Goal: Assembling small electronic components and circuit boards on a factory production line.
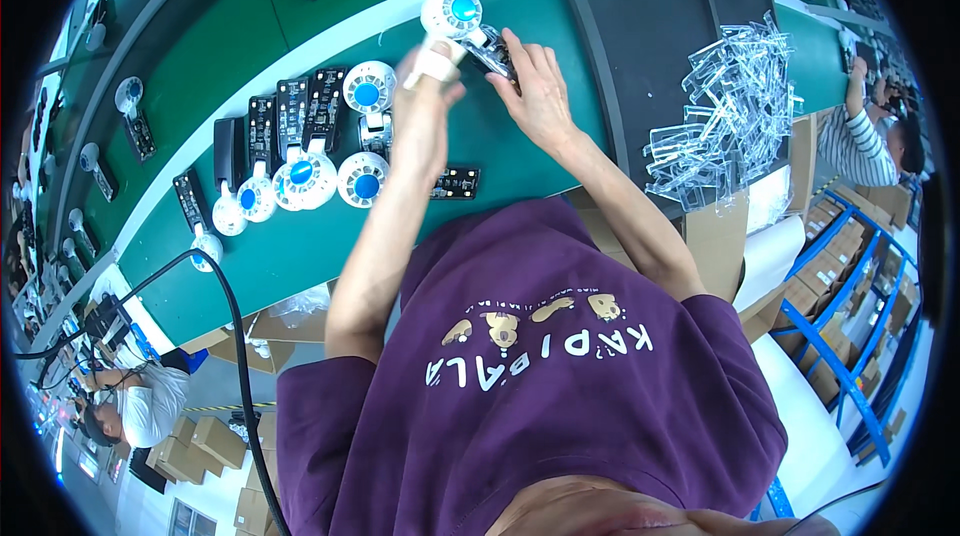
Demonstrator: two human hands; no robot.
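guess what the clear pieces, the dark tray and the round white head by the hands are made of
Clear pieces: probably hard plastic, transparent with bright glints. Dark tray: dull finish, plastic or coated metal, unclear. Round white head: likely moulded plastic, smooth, opaque, with shiny blue centre.

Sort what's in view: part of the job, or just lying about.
Job:
round-headed unit in the right hand
similar units on the worktop
probably the clear plastic pieces

Apparently lying about:
black cable
cardboard boxes
blue shelving

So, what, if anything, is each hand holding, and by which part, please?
The right hand holds a fan by its dark handle; left hand too blurred to tell.
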